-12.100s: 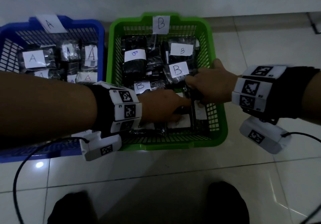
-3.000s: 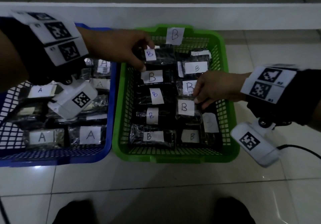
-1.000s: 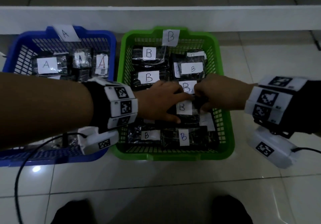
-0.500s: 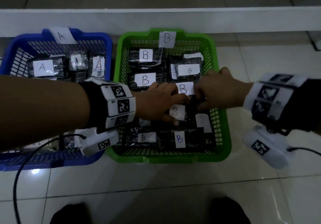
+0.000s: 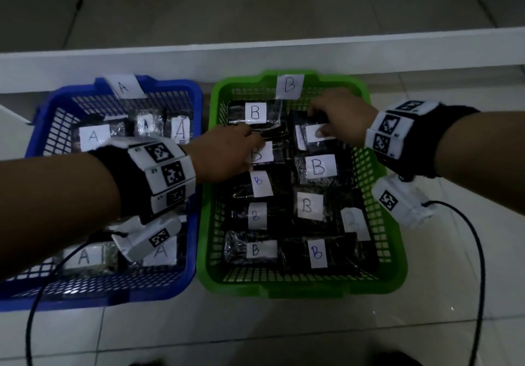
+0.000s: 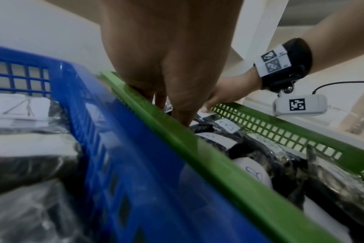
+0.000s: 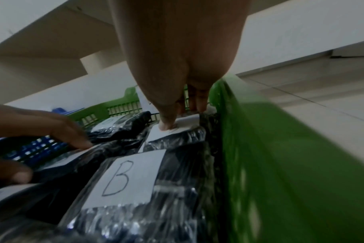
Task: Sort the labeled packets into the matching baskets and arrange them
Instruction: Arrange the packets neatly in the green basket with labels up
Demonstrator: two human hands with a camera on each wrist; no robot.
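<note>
Both forearms reach from 6 o'clock over two slatted plastic baskets set side by side on a pale tiled floor (image 5: 284, 331). The left hand (image 5: 224, 152) lies palm down across the green plastic basket (image 5: 301, 289) at about 10 o'clock of its interior, fingers stretched toward 2 o'clock and pressing a black plastic-wrapped packet with a white "B" label (image 5: 265, 154); whether they curl round it cannot be told. The right hand (image 5: 338, 118) comes in from 3 o'clock at the basket's far right corner, knuckles arched, thumb pressed on the white label of another black wrapped packet (image 5: 315, 138) and fingers curled over its far edge, pinching it. The two hands stay apart. Packets marked "B" fill the green basket in two rough columns beneath a paper "B" tag (image 5: 289, 87) on its 12 o'clock rim. At 9 o'clock, touching it, the blue plastic basket (image 5: 113, 291) holds packets marked "A" under an "A" tag (image 5: 123, 88).
</note>
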